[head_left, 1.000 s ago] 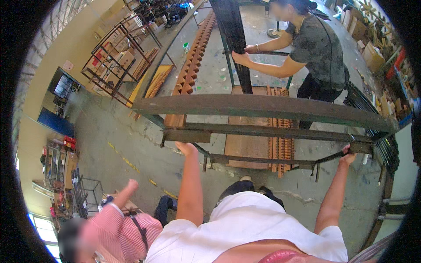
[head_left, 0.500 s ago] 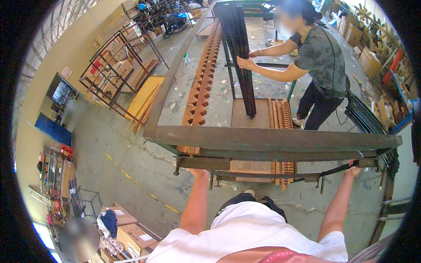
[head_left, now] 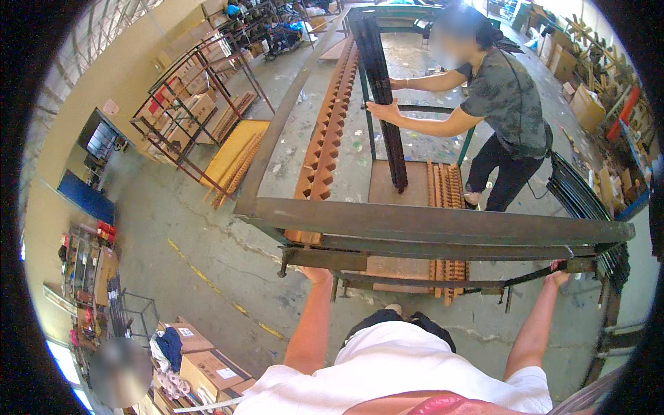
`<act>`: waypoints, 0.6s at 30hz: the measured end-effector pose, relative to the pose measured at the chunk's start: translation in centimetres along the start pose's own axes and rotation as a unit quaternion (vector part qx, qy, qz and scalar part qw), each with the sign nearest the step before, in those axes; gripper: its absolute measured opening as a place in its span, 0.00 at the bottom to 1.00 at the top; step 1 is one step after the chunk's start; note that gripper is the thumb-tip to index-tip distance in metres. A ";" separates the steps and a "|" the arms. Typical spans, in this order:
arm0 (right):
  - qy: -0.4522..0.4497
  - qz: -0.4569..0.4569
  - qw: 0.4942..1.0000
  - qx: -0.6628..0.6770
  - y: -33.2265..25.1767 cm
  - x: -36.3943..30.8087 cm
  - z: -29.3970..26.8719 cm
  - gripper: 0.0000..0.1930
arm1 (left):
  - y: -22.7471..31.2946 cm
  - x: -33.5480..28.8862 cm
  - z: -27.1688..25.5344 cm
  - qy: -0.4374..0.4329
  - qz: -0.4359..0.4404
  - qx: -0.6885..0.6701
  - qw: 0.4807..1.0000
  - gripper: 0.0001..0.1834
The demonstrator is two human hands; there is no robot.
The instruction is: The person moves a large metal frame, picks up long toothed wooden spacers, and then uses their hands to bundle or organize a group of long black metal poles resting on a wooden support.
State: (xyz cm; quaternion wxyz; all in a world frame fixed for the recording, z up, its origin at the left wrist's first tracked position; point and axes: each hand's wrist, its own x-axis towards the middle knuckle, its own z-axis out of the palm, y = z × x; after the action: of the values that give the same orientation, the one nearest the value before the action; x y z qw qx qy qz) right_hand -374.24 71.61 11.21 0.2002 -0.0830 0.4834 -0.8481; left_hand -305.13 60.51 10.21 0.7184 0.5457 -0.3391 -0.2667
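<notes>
A large metal rack [head_left: 443,218] stands before me, its dark end beam running across at waist height. Below that beam, my left hand [head_left: 317,274] is closed at the rack's left end, most of its fingers hidden behind a metal plate. My right hand [head_left: 557,273] is closed round a lower bar at the right end. Inside the rack, a bundle of long dark rods [head_left: 386,104] stands tilted, its foot on a brown bottom board [head_left: 391,181]. Across from me a co-worker [head_left: 508,104] bends in, one flat hand [head_left: 384,112] against the rods.
Notched wooden strips [head_left: 324,145] lie along the rack's left side. More wooden strips [head_left: 448,190] sit low at its right. Dark rods [head_left: 586,190] lean beyond its right end. A rusty shelf frame [head_left: 200,117] stands farther left. Cardboard boxes [head_left: 211,370] are at lower left.
The co-worker's near hand has shifted slightly left and flattened against the rods, which now look more tightly bunched. My hands stay at the same places on the rack.
</notes>
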 end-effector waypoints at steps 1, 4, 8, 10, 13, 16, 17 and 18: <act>0.023 -0.001 1.000 -0.014 0.1 -0.1 0.3 0.16 | -0.9 0.2 -0.3 -0.005 0.034 0.053 0.998 0.25; 0.037 0.007 0.998 -0.046 0.3 -0.7 1.1 0.17 | -1.5 0.2 -0.7 0.014 0.065 0.089 0.994 0.24; -0.058 0.033 0.998 -0.020 0.4 0.3 -0.7 0.18 | -0.3 -0.1 0.2 0.083 -0.063 -0.036 0.994 0.23; -0.020 0.057 0.998 -0.008 0.7 0.6 -0.7 0.18 | -0.5 0.2 -0.2 0.115 -0.090 -0.064 0.987 0.23; -0.016 0.041 0.998 -0.050 0.7 0.3 -0.4 0.19 | 1.3 -0.2 0.9 0.104 -0.066 -0.120 0.985 0.26; -0.008 0.009 0.999 -0.037 0.7 -0.1 -0.3 0.18 | 2.4 -0.3 1.8 0.138 -0.066 -0.156 0.976 0.23; 0.002 0.021 0.999 -0.028 0.7 -0.7 0.5 0.18 | 2.4 -0.3 1.3 0.144 -0.060 -0.136 0.978 0.23; 0.011 0.032 0.999 -0.019 0.6 -1.4 1.3 0.18 | 2.4 -0.1 0.8 0.149 -0.053 -0.116 0.981 0.24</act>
State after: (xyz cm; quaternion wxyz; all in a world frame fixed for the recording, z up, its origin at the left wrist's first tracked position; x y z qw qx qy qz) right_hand -372.37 70.88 11.41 0.2204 -0.0615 0.5043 -0.8326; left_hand -305.81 60.70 12.62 0.8041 0.5097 -0.1652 -0.2576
